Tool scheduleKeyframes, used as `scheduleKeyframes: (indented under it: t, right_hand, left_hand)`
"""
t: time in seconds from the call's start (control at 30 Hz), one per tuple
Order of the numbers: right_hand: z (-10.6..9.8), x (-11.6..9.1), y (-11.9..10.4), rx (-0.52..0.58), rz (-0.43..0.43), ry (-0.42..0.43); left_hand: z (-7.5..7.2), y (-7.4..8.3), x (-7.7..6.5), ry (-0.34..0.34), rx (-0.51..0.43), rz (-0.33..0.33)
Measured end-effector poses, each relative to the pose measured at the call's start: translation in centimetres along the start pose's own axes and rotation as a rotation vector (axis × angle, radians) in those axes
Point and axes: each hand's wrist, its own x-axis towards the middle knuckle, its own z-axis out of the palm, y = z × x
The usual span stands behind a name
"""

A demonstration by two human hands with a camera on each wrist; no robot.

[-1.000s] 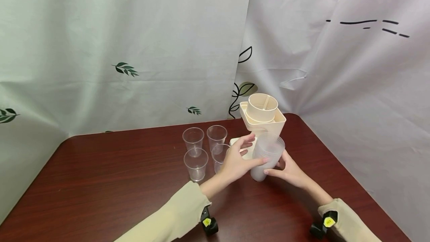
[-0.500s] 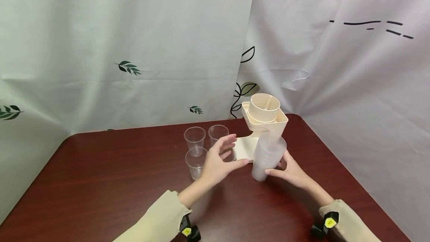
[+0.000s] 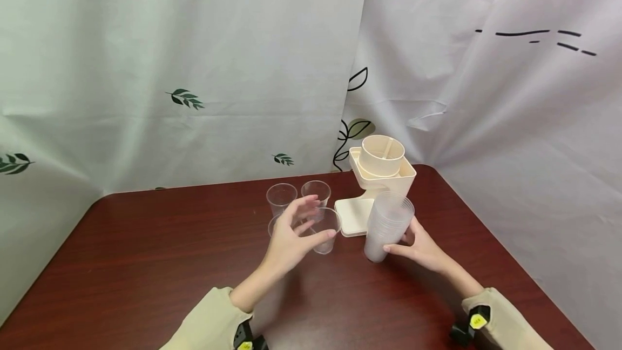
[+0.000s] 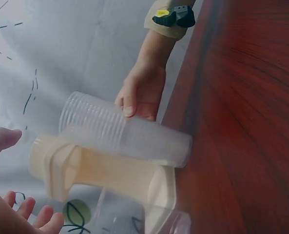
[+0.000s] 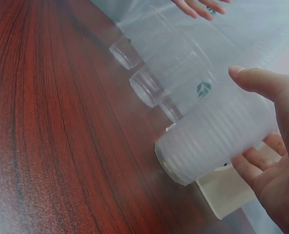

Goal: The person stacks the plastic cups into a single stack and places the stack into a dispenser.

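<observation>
My right hand (image 3: 419, 247) grips a tall stack of nested clear plastic cups (image 3: 389, 228), thumb at the near side, fingers round the far side. The stack stands nearly upright at the table, slightly tilted, and looks cloudy in the right wrist view. My left hand (image 3: 286, 239) is raised with fingers and thumb spread, holding nothing. It overlaps the front two of several single clear cups, hiding much of the front left cup (image 3: 273, 224). Its thumb crosses in front of the front right cup (image 3: 326, 243). Behind them stand two more cups, a left one (image 3: 281, 194) and a right one (image 3: 316, 190).
Just behind the stack is a cream-coloured stand (image 3: 353, 215) with a flat base and a round open holder (image 3: 381, 158) on top. The dark red wooden table (image 3: 170, 253) ends at a hanging printed cloth (image 3: 233, 69) at the back and right.
My left hand has moved away from the stack, leftward across the single cups, uncovering the front right cup and covering the front left one. My right hand has kept its grip on the stack.
</observation>
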Motion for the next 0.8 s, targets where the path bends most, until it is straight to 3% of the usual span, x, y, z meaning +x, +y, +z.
scheduleKeyframes:
  t: [0.37, 0.8]
  right_hand:
    - [0.0, 0.0, 0.0, -0.006, 0.005, -0.001]
    - [0.0, 0.0, 0.0, -0.007, 0.037, -0.004]
  left_hand:
    - [-2.5, 2.0, 0.5, 0.077, 0.066, 0.088]
    - [-5.2, 0.0, -0.5, 0.194, 0.154, 0.057]
